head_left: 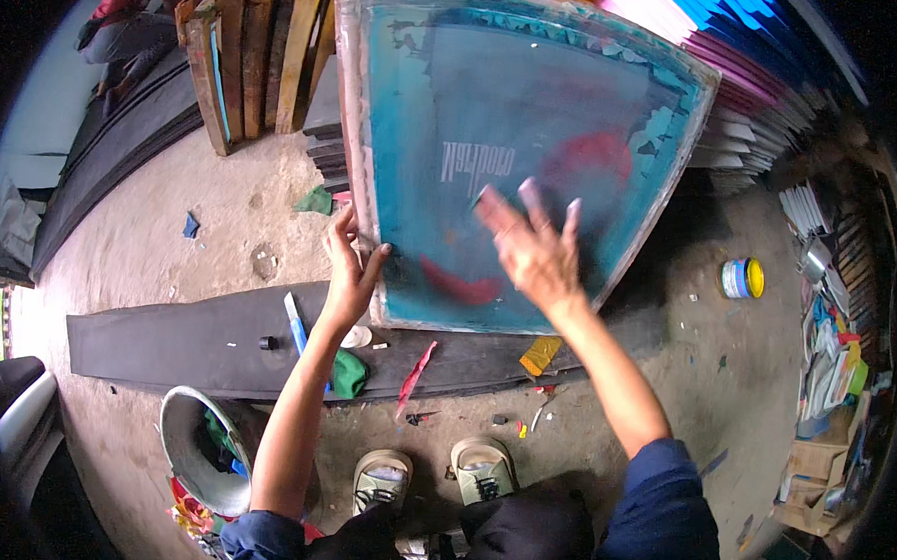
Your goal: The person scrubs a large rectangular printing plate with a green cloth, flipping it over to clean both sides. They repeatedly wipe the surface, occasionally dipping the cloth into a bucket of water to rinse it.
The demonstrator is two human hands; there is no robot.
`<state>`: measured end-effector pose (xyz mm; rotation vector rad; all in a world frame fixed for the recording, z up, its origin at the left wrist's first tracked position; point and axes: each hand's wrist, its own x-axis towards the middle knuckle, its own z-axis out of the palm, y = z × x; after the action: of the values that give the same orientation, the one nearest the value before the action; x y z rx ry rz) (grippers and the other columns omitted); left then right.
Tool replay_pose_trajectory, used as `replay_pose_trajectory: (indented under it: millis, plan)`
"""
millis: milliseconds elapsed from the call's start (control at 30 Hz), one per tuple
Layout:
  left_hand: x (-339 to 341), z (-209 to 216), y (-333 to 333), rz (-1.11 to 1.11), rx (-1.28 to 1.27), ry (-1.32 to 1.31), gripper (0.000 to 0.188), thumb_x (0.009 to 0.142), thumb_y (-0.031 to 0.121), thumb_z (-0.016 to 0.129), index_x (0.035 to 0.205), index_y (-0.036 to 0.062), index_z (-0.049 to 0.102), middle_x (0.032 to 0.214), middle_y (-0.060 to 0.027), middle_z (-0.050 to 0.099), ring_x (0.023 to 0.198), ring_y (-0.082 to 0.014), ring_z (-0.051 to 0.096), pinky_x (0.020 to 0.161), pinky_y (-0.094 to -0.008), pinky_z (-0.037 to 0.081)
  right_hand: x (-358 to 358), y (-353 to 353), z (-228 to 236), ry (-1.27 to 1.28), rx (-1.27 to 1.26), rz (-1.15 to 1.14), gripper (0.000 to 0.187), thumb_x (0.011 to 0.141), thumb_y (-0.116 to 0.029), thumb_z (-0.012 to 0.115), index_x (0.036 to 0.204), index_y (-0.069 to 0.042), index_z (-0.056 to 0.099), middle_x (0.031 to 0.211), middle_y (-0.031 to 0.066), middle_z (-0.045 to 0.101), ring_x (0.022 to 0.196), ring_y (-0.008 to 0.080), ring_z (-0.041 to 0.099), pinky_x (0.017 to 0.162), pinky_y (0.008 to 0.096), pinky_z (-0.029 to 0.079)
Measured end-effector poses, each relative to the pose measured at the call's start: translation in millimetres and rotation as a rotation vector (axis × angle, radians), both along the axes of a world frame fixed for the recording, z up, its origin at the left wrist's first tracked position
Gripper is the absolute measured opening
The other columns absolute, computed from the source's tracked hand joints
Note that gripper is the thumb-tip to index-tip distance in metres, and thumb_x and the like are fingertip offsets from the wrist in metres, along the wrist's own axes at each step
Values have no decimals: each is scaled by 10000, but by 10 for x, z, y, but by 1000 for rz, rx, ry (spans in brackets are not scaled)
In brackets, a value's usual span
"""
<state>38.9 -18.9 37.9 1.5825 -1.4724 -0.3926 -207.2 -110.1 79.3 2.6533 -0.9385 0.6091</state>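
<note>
A screen-printing frame [537,94] with teal-blue mesh stands tilted in front of me, with pale lettering and red smears on the mesh. My left hand [351,271] grips its lower left edge, the thumb on the front and the fingers round the side. Over the lower middle of the mesh is my right hand [535,249], fingers spread and slightly blurred. I see nothing held in it, and whether the fingertips touch the mesh I cannot tell. Below the frame lies a long black sheet [166,338], with a blue-handled cutter [295,323] beside my left forearm.
A grey bucket [176,448] with scraps stands at lower left. Wooden frames [243,61] lean at the back left; stacked coloured sheets [747,83] are at the back right. A yellow-topped tin [744,278] sits on the floor at right. Green cloth [349,374] and scraps lie near my feet.
</note>
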Motion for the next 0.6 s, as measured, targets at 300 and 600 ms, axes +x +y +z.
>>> replay_pose_trajectory:
  millis: [300, 600]
  plan:
    - [24, 46, -34, 12, 32, 19, 645, 833, 102, 559, 1324, 29, 148, 1279, -176, 283, 1165, -258, 333, 975, -402, 279, -143, -40, 118, -94, 18, -103, 521, 836, -162, 502, 1336, -190, 358, 1420, -4, 273, 1321, 278, 204, 1009, 626, 23]
    - [18, 3, -57, 28, -58, 94, 662, 792, 107, 595, 1326, 23, 214, 1226, -177, 365, 1067, -272, 347, 925, -379, 287, -106, -11, 116, -235, 129, -88, 535, 814, -144, 532, 1325, -180, 376, 1414, -13, 284, 1333, 256, 173, 1019, 612, 16]
